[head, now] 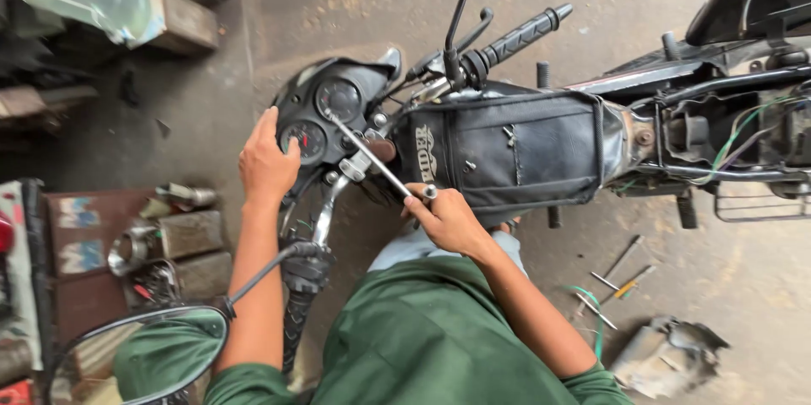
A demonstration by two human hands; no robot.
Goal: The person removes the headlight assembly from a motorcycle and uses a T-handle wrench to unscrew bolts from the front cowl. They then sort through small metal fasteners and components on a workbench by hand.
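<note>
Mid-step on a fastener at the handlebar clamp: the right hand (450, 217) is closed around the end of a long metal wrench (378, 160), whose shaft runs up and left to its tip just below the motorcycle's instrument cluster (325, 114), near the middle of the handlebar (325, 211). The left hand (267, 164) lies mostly flat, fingers loosely curled over the left edge of the cluster, bracing it rather than gripping anything. My read: this is the turning stage, tool seated and hand set to swing; the next move calls for keeping the tip square on the fastener while the left hand holds the front end steady, otherwise the tool could slip. Whether the tip is fully seated can't be told, as it's too small. Right forearm comes in from lower right, wrist bent toward the black tank bag (507, 147); left arm is straight up from the bottom, beside the near mirror (139, 358). Loose tools (617, 282) lie on the concrete floor (591, 0) to the right, well apart.
</note>
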